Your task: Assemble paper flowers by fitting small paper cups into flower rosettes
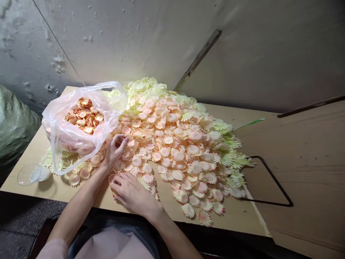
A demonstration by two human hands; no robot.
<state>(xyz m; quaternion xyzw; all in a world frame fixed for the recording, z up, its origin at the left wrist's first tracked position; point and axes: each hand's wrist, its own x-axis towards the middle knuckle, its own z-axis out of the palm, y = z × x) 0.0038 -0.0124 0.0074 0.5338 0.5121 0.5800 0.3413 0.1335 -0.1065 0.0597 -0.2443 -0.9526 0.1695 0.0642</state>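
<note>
A broad heap of pale artificial flower heads [178, 154], cream and pink with fringed petals, covers much of the table. Over the left side of the heap is my left hand [114, 149], its fingers curved, with a gap between thumb and forefinger and nothing visible in it. Closer to the table's front edge, my right hand [132, 192] has its fingers bent around a pink-edged flower head [114, 194], mostly hidden under them. Just beyond my left hand stands an open clear plastic bag [61, 133] holding red-and-yellow flower heads [84, 117].
A clear cup [32, 174] lies tipped at the left of the wooden table [27, 187]. Paler yellow-green flowers [147, 85] lie at the back. A green sack [14, 126] stands at left. Cardboard [302, 172] with a black wire handle borders the right; a wall [134, 39] rises behind.
</note>
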